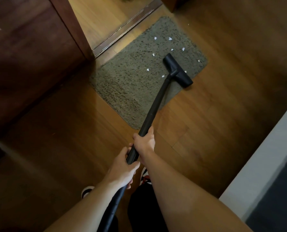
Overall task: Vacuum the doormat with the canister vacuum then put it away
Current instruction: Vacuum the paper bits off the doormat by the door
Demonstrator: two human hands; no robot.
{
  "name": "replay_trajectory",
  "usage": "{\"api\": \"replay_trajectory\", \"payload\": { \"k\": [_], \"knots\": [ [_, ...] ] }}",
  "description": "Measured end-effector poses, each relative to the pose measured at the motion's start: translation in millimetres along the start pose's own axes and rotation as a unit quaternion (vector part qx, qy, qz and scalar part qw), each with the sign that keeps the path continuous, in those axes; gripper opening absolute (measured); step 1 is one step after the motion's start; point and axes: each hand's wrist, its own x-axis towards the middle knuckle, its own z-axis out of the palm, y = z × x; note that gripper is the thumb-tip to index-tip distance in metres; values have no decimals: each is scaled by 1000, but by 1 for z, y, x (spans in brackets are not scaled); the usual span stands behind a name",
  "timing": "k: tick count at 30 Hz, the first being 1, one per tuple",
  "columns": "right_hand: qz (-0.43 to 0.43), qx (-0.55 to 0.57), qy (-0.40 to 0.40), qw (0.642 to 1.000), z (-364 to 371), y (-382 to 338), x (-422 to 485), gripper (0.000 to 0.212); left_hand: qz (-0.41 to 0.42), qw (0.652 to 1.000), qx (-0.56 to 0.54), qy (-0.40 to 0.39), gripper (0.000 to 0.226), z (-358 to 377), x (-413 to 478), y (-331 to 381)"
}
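A grey shaggy doormat (136,81) lies on the wooden floor in front of a doorway. Several small white scraps (170,38) are scattered over its far right half. The black floor nozzle (177,71) of the vacuum sits on the mat near its right edge. A black wand (157,101) runs from the nozzle back to me. My right hand (144,139) grips the wand higher up, and my left hand (122,168) grips it just behind, where the black hose (112,208) begins. The canister is out of view.
A dark wooden door (30,56) stands at the left beside a metal threshold strip (122,29). A white ledge or wall edge (259,161) runs along the right. My shoes (145,176) show below my arms on the wooden floor (214,114).
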Motion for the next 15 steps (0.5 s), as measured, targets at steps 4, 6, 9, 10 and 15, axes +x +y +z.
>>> {"api": "replay_trajectory", "payload": {
  "k": [4,6,9,10,15],
  "knots": [
    [-16,-35,-7,999,21,17,-21,78,4,1000,-4,23,20,-15,-16,-27],
    [-9,-29,-21,999,36,29,-33,78,3,1000,8,30,20,-29,-26,-43],
    [-5,-21,-27,999,59,46,-50,77,17,999,16,33,18,-50,-41,-66],
    [-4,-21,-27,999,66,53,-55,77,20,999,22,35,18,-56,-46,-73],
    [-1,-31,-39,999,97,82,-85,74,17,999,21,27,18,-84,-73,-106]
  ]
}}
